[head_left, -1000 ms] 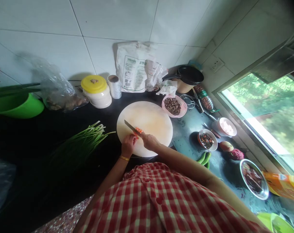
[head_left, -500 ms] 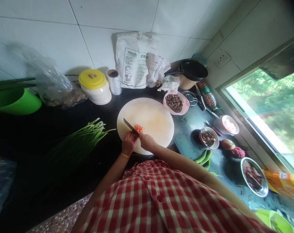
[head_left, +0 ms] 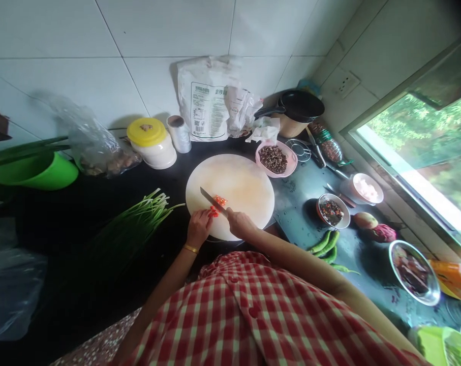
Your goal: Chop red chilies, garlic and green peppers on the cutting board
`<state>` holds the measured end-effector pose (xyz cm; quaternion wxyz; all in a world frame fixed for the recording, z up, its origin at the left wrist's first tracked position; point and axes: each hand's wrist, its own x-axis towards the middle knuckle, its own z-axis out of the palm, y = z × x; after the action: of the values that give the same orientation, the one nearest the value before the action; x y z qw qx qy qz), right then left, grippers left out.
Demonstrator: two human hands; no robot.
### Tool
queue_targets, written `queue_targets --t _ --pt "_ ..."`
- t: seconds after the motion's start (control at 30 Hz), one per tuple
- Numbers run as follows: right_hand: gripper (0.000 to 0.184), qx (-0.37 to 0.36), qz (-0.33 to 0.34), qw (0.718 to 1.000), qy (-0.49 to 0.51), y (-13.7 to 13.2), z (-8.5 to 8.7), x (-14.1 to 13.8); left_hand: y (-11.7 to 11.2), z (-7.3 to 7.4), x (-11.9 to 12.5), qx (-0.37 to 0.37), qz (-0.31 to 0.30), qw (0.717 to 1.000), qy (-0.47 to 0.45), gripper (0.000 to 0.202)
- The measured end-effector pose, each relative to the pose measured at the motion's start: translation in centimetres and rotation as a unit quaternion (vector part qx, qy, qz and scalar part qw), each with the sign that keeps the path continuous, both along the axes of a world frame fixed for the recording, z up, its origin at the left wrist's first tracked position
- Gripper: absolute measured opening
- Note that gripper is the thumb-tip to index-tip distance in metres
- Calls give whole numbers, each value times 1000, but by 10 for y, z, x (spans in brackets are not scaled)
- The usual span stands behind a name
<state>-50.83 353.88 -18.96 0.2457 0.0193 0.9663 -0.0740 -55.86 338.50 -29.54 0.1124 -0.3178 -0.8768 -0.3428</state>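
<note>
My right hand (head_left: 243, 225) is closed around the handle of a kitchen knife (head_left: 212, 199), whose blade slants up and left over the round white cutting board (head_left: 249, 175). A small heap of chopped red chili pepper (head_left: 220, 201) lies along the blade's far side. On the near side, more red chili pepper (head_left: 214, 211) shows at the fingertips of my left hand (head_left: 198, 227). Those fingers are bent together on the board's left front part, pinching the pepper; they partly hide it.
Left of the board lie green scallions (head_left: 148, 211). Behind stand a yellow-lidded jar (head_left: 152, 145) and a pink bowl (head_left: 289, 165) of dark beans or seeds. To the right are green peppers (head_left: 325, 244), a small bowl (head_left: 333, 211) and a metal bowl (head_left: 413, 272).
The knife and my right hand have shifted slightly right. My left hand has drawn back left from the blade, leaving red pepper visible between. The view has tilted a little.
</note>
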Motion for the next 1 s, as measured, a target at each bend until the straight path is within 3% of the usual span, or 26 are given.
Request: queue_targets --t 0.23,0.6,0.87,1.0 --pt "34 -1 25 1000 -7 -5 -5 2 6 -10 11 -26 36 999 28 21" --pt "46 0 52 998 -19 -20 -17 -11 7 -20 5 -26 9 999 40 22" --pt "51 -5 66 998 -19 -10 -3 -10 7 -22 6 -2 28 999 34 23" --pt "50 -2 63 998 -25 -18 -10 -13 8 -25 5 8 34 998 47 21"
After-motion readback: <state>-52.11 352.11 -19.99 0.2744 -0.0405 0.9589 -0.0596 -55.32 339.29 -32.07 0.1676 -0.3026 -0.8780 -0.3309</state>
